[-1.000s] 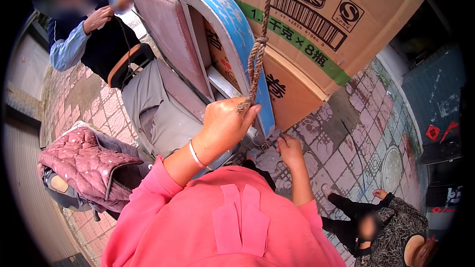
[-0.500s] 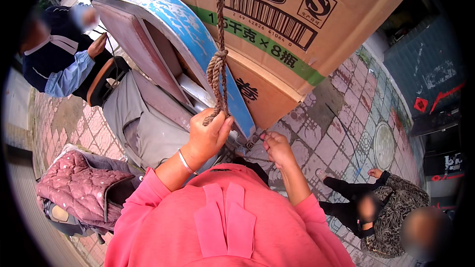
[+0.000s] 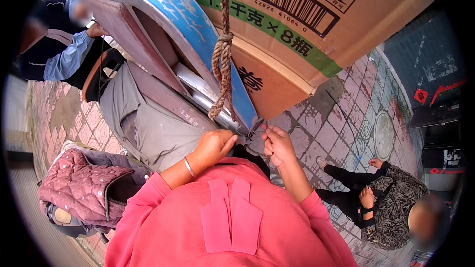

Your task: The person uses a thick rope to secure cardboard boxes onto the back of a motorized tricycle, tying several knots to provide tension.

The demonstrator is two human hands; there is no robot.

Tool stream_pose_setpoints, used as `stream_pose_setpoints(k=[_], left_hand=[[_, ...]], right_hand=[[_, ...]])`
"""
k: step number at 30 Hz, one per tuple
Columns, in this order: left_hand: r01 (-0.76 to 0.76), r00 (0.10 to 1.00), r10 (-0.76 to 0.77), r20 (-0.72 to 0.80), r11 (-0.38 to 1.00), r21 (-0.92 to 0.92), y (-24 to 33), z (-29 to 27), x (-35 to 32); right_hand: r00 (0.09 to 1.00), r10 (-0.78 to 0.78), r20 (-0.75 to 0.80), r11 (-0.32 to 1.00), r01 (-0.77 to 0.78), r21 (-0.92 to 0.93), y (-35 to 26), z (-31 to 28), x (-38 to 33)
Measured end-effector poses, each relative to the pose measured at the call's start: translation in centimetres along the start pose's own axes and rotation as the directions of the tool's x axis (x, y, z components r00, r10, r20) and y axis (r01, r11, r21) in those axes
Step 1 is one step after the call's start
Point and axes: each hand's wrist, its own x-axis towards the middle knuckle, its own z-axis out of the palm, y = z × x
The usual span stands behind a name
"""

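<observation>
Head view: left hand [image 3: 213,144] curled shut on dark strap end at lower edge of blue cart panel [image 3: 163,10]. Right hand [image 3: 278,142] pinches small metal hook [image 3: 255,128] just beside it. Knotted rope [image 3: 222,64] hangs loose over cardboard box [image 3: 316,24], not held; fastening looks unfinished.

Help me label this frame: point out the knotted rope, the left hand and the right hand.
knotted rope [image 3: 222,64], head view, on the knot.
left hand [image 3: 213,145], head view, back of hand.
right hand [image 3: 278,144], head view, back of hand.
</observation>
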Motion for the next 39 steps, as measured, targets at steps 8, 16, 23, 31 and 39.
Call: stream_pose_setpoints(k=[8, 16, 23, 31, 39], left_hand=[[0.006, 0.995, -0.045, -0.094, 0.925, -0.380, 1.4, 2.7, -1.6], [-0.422, 0.893, 0.374, -0.250, 0.889, -0.177, 0.1, 3.8, -0.6], [-0.377, 0.912, 0.266, -0.314, 0.845, -0.380, -1.4, 3.7, -0.5], [-0.045, 0.940, -0.272, -0.204, 0.497, -0.867, -0.3, 2.9, -1.5], [-0.071, 0.916, -0.340, -0.212, 0.381, -0.922, -0.4, 2.1, -0.4]], right_hand=[[1.000, -0.022, -0.006, 0.985, 0.021, -0.168, 2.5, 4.2, -5.2], [0.895, -0.343, 0.285, 0.303, 0.393, -0.868, 4.1, 4.7, -6.4], [0.858, -0.205, 0.471, -0.185, 0.438, -0.879, 0.8, 8.9, -8.4], [0.703, -0.250, 0.666, -0.483, 0.505, -0.715, -6.1, 11.1, -8.5], [0.727, -0.249, 0.640, -0.491, 0.475, -0.730, -6.2, 9.7, -8.2]])
